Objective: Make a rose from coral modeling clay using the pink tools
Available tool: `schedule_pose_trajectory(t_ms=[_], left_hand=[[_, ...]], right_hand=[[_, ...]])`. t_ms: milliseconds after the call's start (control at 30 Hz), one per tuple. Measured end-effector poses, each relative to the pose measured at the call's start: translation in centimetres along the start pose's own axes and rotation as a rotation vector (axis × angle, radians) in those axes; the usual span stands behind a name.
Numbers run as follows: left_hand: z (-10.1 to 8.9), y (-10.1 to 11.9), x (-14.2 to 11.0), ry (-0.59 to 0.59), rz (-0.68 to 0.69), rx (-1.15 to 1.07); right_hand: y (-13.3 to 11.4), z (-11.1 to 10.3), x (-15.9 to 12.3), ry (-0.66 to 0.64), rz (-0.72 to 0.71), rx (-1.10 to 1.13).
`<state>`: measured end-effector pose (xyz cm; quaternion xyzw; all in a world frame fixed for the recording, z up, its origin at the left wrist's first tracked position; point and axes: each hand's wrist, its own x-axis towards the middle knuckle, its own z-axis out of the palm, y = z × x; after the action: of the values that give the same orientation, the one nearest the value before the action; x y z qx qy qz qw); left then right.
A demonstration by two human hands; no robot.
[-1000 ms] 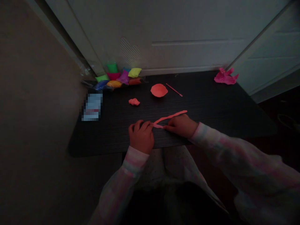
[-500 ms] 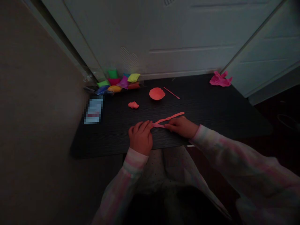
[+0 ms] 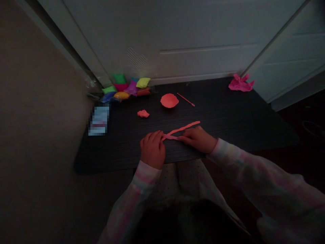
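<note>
A long, thin strip of coral modelling clay [image 3: 187, 126] lies slantwise on the dark table, its far end rising to the right. My left hand [image 3: 152, 150] rests at the strip's near-left end, fingers together and curled over it; the fingertips partly hide that end. Pinched in my right hand [image 3: 199, 139] is a flat, pale pink modelling tool [image 3: 171, 137], which reaches left across the strip to my left fingertips. Beyond the hands stand a small coral clay bowl [image 3: 169, 101] and a torn lump of coral clay [image 3: 143, 114].
A thin pink stick tool [image 3: 186, 99] lies right of the bowl. Several coloured clay packets [image 3: 122, 95] sit at the back left, near a blurred white-blue packet [image 3: 99, 120]. Crumpled pink material [image 3: 241, 83] lies at the back right. A white panelled door [image 3: 198, 61] borders the table [image 3: 228, 118].
The tool's left part now lies more over the strip near my left fingertips. Both hands stay nearly in place; the view has shifted slightly.
</note>
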<state>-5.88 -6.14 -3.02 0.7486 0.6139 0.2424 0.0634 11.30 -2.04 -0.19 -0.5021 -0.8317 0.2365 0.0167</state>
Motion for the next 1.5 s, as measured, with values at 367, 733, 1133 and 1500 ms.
schedule_pose_trajectory(t_ms=[367, 733, 1133, 1500], left_hand=[[0.2, 0.8, 0.0, -0.011, 0.043, 0.076], [0.5, 1.1, 0.1, -0.052, 0.086, 0.106], [0.6, 1.8, 0.2, 0.009, 0.073, 0.104], [1.5, 3.2, 0.6, -0.055, 0.128, 0.119]], right_hand=[[0.1, -0.2, -0.3, -0.017, 0.093, -0.084], [0.1, -0.2, 0.1, -0.061, 0.089, -0.216], [1.7, -0.3, -1.1, 0.086, 0.093, 0.067], [1.7, -0.4, -0.5, 0.011, 0.15, -0.16]])
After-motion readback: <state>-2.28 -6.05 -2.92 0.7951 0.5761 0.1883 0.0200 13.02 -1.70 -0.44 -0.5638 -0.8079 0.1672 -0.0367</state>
